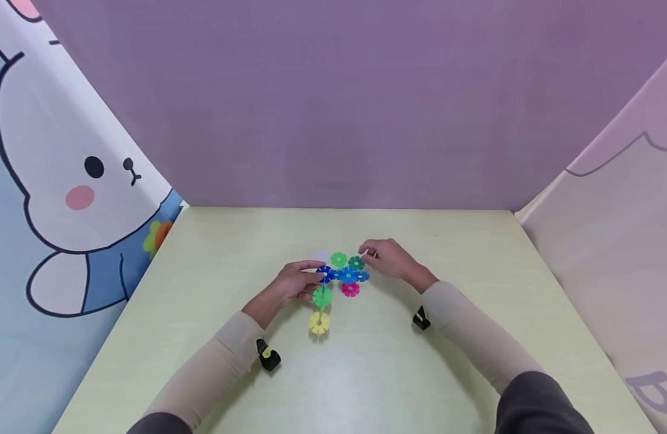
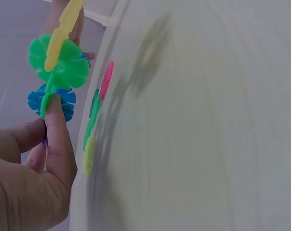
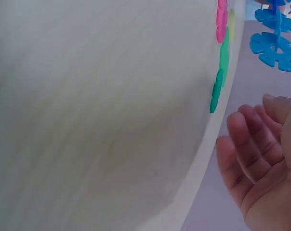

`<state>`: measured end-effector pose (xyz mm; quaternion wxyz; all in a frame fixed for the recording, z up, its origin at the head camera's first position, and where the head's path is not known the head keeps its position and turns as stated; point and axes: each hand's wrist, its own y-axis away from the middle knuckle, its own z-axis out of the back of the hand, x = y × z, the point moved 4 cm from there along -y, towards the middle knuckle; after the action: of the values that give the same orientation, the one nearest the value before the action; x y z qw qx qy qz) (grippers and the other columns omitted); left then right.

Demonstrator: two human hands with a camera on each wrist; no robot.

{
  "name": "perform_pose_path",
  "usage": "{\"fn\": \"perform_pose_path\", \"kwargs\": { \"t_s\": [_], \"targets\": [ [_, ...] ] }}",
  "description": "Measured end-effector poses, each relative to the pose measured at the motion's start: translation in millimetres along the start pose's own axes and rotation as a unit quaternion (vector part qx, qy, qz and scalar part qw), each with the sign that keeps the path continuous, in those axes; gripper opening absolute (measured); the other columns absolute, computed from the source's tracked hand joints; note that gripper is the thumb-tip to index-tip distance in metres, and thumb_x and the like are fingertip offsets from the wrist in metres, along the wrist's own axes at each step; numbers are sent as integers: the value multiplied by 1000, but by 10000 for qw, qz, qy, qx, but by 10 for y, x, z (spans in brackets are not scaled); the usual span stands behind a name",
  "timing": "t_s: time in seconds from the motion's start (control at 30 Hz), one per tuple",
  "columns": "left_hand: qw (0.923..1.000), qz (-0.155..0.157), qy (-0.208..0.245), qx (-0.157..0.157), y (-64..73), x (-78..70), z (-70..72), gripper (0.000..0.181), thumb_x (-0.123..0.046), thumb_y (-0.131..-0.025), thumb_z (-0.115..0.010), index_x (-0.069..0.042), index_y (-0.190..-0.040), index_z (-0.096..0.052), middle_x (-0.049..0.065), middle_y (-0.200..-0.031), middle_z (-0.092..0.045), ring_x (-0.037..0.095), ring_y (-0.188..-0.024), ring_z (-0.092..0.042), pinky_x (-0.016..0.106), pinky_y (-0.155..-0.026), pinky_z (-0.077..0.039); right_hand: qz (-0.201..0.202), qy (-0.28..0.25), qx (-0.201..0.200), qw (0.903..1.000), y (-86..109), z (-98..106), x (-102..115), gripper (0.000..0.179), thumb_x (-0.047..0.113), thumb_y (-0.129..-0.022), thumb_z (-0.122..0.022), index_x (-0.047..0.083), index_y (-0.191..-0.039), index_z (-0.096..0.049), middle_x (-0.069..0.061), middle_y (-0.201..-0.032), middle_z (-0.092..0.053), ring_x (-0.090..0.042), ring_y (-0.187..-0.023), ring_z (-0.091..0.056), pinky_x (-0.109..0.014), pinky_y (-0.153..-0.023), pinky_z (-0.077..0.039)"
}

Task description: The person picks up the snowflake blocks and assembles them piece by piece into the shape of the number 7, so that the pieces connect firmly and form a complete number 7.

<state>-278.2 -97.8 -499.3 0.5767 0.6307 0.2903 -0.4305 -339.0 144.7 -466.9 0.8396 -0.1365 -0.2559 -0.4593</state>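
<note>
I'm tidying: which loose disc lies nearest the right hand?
The dark green disc; the loose pink, lighter green and pale yellow ones lie farther from the right hand.

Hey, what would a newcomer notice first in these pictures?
Probably the cartoon animal at the head view's left. Then the joined bright discs held up by the left hand, near the right hand. A pink disc on the table also stands out.
</note>
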Motion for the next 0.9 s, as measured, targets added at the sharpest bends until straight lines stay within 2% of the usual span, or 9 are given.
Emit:
{"fn": "perform_pose_path", "kwargs": {
  "t_s": [0.27,0.4,0.6,0.9],
  "targets": [
    [10000,2,21,55,-29,15,2,35,-13,-99,-68,-18,-133,-67,0,-84,-72,9,-63,-62,24,-51,-53,-297,299,415,9982,-116,-127,-94,34,20,-100,-65,8,-132,-65,-9,-105,-75,-16,-87,-67,-34,-82,-58],
    [10000,9,4,12,-18,3,-4,35,-14,-98,-68,-18,-133,-67,0,-84,-72,10,-63,-62,24,-51,-53,-346,525,511,9967,-151,-170,-121,37,22,-99,-67,10,-134,-64,-6,-100,-74,-15,-84,-64,-34,-80,-57],
    [10000,21,58,4,-46,17,-3,35,-13,-98,-68,-18,-133,-67,0,-84,-72,9,-63,-61,24,-51,-53,-421,528,581,9960,-171,-198,-128,34,22,-98,-69,11,-130,-67,-2,-95,-70,-16,-81,-59,-32,-78,-54],
    [9999,40,116,-28,-48,42,1,36,-12,-98,-68,-18,-133,-67,0,-83,-72,9,-62,-62,24,-52,-54,-739,367,554,9950,-165,-206,-153,32,24,-97,-71,8,-124,-66,-6,-104,-70,-19,-90,-62,-37,-88,-57]
  ]
}}
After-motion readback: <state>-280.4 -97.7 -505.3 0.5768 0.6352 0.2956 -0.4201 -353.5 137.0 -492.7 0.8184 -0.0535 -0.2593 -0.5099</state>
